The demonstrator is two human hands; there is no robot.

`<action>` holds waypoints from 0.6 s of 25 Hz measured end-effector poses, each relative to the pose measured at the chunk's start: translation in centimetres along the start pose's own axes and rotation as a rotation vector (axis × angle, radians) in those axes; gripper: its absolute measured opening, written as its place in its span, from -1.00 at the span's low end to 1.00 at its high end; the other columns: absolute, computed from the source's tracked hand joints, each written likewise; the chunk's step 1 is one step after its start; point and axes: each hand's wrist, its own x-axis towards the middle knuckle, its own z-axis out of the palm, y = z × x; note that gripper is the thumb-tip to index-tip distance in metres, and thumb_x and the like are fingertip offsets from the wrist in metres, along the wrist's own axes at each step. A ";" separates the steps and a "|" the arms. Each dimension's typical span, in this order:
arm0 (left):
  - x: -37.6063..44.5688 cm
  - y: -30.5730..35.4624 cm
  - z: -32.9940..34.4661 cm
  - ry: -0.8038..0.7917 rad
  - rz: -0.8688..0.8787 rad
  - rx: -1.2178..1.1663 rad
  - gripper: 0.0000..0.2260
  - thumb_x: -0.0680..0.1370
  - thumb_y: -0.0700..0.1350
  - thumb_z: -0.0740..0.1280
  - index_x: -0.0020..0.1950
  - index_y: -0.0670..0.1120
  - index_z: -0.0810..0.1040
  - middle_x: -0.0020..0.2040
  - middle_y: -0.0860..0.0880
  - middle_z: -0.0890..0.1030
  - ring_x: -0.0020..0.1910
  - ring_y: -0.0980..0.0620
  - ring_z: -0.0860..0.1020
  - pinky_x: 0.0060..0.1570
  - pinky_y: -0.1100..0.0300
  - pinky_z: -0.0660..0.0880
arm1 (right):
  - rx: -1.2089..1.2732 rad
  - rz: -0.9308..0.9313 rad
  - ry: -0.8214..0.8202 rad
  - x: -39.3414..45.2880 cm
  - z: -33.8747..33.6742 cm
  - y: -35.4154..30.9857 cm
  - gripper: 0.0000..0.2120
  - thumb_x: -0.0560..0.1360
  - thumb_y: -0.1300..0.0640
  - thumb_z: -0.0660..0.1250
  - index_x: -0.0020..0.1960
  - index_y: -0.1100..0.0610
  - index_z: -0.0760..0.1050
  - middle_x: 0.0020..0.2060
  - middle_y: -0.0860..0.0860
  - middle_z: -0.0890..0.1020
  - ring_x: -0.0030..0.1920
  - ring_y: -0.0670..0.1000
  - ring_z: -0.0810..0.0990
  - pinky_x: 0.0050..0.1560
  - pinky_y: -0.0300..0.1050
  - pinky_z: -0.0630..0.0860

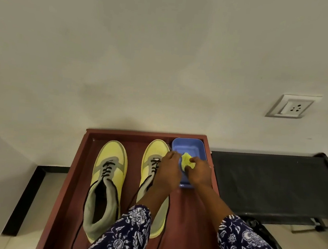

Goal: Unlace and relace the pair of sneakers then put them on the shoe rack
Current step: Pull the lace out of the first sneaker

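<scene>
Hands (184, 170) around yellow cloth (187, 160) (grip unclear)

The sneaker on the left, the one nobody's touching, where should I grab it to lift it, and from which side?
Grip the left sneaker at its heel collar, coming from above at the near end. Its mouth gapes open towards you, so fingers can hook inside the grey rim with the thumb outside. Its loose black laces trail past the heel, so gather them first. Both hands are busy over the blue tub.

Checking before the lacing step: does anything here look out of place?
Yes. Both hands, left hand and right hand, hold a yellow-green cloth over a blue tub, not the laces; that suggests wiping rather than lacing.
</scene>
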 end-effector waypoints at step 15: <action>1.2 0.1 -0.6 0.079 -0.147 -0.116 -0.71 0.51 -0.39 0.13 0.17 -0.28 0.51 0.19 -0.22 0.53 0.18 -0.13 0.47 0.12 0.18 0.34 | 0.057 0.016 0.113 0.3 -1.3 -0.8 -0.73 0.50 0.25 0.26 -0.38 0.21 0.45 -0.51 0.04 0.41 -0.46 -0.08 0.33 -0.46 -0.33 0.16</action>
